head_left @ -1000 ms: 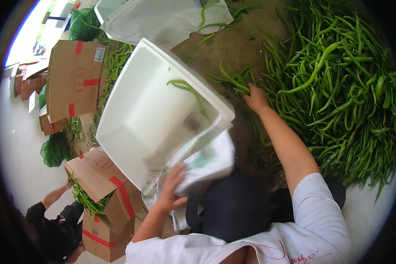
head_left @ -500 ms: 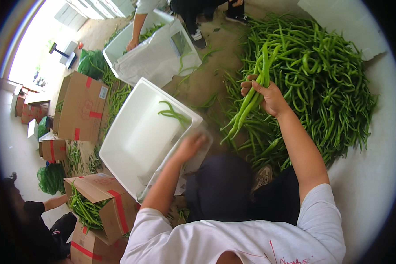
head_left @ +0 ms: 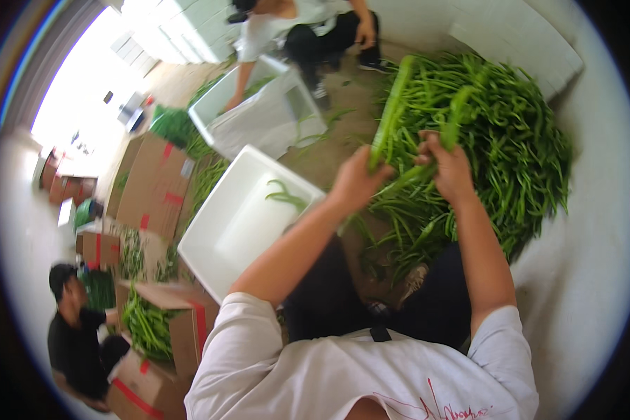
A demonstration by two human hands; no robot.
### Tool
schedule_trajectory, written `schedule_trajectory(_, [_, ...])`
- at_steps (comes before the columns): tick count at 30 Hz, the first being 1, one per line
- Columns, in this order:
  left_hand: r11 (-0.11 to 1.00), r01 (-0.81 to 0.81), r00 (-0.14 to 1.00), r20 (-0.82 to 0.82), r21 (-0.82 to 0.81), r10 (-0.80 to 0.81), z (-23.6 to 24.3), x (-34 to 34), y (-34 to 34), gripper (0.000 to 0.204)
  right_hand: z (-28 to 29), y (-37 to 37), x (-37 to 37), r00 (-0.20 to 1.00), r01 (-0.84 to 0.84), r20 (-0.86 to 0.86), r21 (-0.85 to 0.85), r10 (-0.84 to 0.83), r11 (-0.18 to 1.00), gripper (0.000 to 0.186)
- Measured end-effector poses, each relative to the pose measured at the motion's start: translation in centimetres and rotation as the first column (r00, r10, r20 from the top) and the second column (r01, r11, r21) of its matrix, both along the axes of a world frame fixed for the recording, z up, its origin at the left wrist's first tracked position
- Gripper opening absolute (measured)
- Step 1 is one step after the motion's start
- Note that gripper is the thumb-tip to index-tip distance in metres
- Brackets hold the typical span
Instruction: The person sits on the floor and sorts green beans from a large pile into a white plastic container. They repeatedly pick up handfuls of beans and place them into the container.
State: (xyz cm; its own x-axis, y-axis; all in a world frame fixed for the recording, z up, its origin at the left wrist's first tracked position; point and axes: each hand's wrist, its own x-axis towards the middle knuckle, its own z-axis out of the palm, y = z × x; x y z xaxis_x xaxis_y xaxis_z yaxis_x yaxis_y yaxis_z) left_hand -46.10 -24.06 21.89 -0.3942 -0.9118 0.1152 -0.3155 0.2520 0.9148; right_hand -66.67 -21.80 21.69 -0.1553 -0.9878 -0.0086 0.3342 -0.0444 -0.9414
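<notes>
My left hand [head_left: 355, 183] is closed on long green chili peppers [head_left: 393, 101], which point up and away from me and look blurred. Close beside it, my right hand [head_left: 451, 168] grips more long green chili peppers [head_left: 456, 115], some sticking up past the fingers and some slanting down toward the left hand. Both hands are in the air in front of the big heap of green chili peppers [head_left: 514, 147]. To the left of my forearm stands a tilted white box [head_left: 224, 231]; a few green peppers [head_left: 285, 194] lie in it near its right side.
A co-worker [head_left: 287, 10] reaches into another white box [head_left: 210, 112] draped with a pale sheet. At lower left a second person [head_left: 77, 329] sits beside a cardboard box [head_left: 182, 332] of peppers. A taller cardboard box [head_left: 154, 185] stands beyond. White boards [head_left: 518, 42] lean behind the heap.
My left hand has left the white box's edge, moved up and right beside my right hand, and now holds peppers. The view has shifted, and the lower-left person shows more.
</notes>
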Motion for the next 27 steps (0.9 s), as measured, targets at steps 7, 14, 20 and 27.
schedule_trajectory(7, [0.994, -0.099, 0.995, 0.004, -0.048, 0.1, 3.3, 3.3, 7.2, 0.035, 3.2, 3.5, 2.6, 0.967, -0.223, 0.086, -0.162, 0.239, 0.961, 0.056])
schedule_trajectory(14, [0.434, -0.877, 0.46, -0.098, -0.206, 0.883, 0.2, 29.4, 14.7, 0.017, 2.2, 4.7, 6.4, 0.997, -0.064, 0.043, -0.087, 0.068, 0.994, 0.045])
schedule_trajectory(20, [-0.239, -0.674, -0.536, 0.24, -0.699, 0.809, 1.9, 54.7, 26.4, 0.067, 0.3, 3.6, 9.1, 0.997, -0.072, 0.026, 0.01, 0.072, 0.997, 0.047])
schedule_trajectory(27, [0.373, -0.914, 0.317, -0.291, 0.159, 0.903, 2.0, 39.2, 14.8, 0.02, 0.8, -1.6, 13.0, 0.96, -0.181, 0.174, -0.204, 0.217, 0.962, 0.039])
